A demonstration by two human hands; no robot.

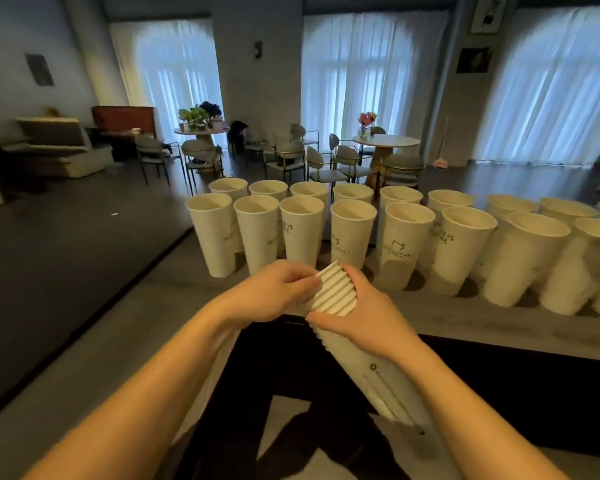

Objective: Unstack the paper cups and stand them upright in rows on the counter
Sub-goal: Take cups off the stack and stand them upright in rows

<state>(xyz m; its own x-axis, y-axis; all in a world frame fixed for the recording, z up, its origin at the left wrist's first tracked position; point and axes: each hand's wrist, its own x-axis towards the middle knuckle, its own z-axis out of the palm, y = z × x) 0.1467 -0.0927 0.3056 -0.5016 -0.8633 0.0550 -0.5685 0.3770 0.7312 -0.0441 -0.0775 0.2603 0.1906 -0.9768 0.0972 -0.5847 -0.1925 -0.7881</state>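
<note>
A stack of white paper cups (336, 292) lies tilted in front of me, its ribbed rims pointing up and away. My right hand (364, 317) wraps the stack from the right, thumb under it. My left hand (274, 289) pinches the topmost rim from the left. Beyond my hands, several white cups (352, 232) stand upright in two rows on the grey counter (146, 306), running from centre to the far right edge. The lower end of the stack is hidden behind my right forearm.
The counter's left edge (125, 285) drops to a dark floor. A black recess (499, 375) lies below the counter's near edge. Tables, chairs and curtained windows fill the room behind.
</note>
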